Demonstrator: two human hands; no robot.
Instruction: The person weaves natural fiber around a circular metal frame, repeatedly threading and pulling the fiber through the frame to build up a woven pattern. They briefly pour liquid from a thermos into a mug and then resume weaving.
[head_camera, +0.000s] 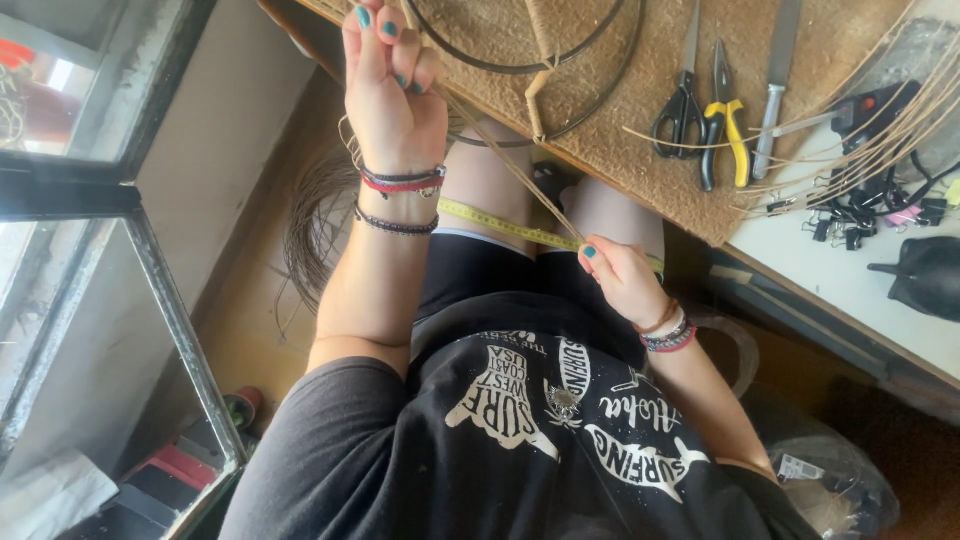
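A clear plastic bag (830, 480) lies on the floor below the table (850, 270), to the right of the person's knee; something with a white label shows inside, but the contents are too dim to tell.

The left hand (392, 85) is raised at the table's near edge, fingers closed around the upper end of a thin cane strand (515, 170). The right hand (620, 275) sits lower, over the lap, pinched shut on the strand's other end. The two hands are well apart, and the strand runs taut between them — its long axis slants from upper left, by the table edge, down to lower right above the thighs. Whether it is one strand or two lying close together is hard to make out.

A yellow measuring tape (500, 225) lies across the thighs, just under the strand. On the table's woven mat (640, 110) rest a dark wire hoop (520, 68) — cut off by the top of the frame — then scissors (680, 105), yellow-handled pliers (728, 130) and a knife (772, 95). Right of the mat, loose cane strips (850, 150) fan out over black binder clips (850, 215). A coil of cane (315, 215) on the floor left of the table is half hidden by the left forearm.
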